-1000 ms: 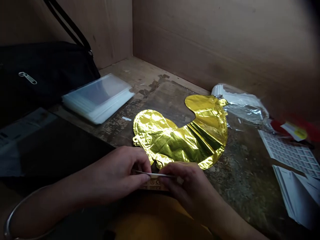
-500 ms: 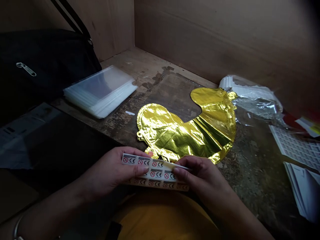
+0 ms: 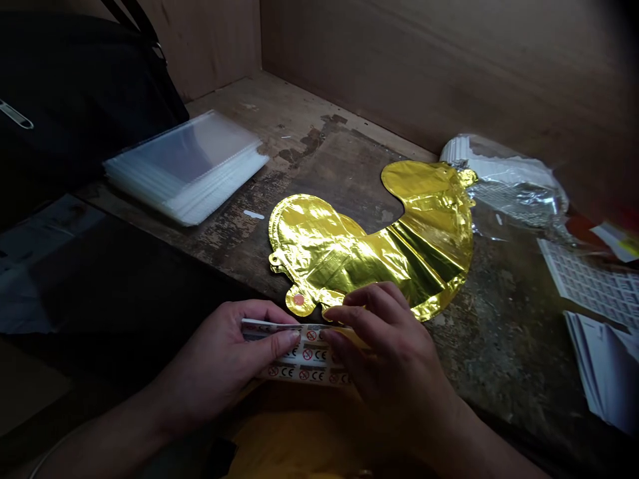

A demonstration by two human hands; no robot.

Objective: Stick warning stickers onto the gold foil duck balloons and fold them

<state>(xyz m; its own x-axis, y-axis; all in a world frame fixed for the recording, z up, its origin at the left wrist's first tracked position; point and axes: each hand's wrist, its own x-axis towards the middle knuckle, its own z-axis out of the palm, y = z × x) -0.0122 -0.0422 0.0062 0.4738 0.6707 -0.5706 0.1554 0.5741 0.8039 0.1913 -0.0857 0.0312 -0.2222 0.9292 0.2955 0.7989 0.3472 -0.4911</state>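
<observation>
My left hand (image 3: 224, 352) pinches a sheet of stickers (image 3: 312, 374) between thumb and fingers. Rows of CE marks and red prohibition signs are printed on it, and its top edge is bent. On the right part of the same sheet, my right hand (image 3: 384, 339) closes thumb and forefinger at the upper edge; its other fingers are curled above, and the hand covers that end. Just beyond both hands lies a flat gold foil balloon (image 3: 349, 259), curved, with small tabs and a round reddish spot on its near-left tab.
A stack of clear plastic sleeves (image 3: 184, 173) sits at the left, beside a black bag (image 3: 84, 86). At the right are a clear plastic packet (image 3: 519, 186), a printed sticker sheet (image 3: 589, 279) and folded white papers (image 3: 602, 372). Wooden walls close off the back.
My right hand has shifted left along the sheet and lifted its fingers, thumb and forefinger now at the top edge. The sheet's top edge has tilted. The view has shifted slightly.
</observation>
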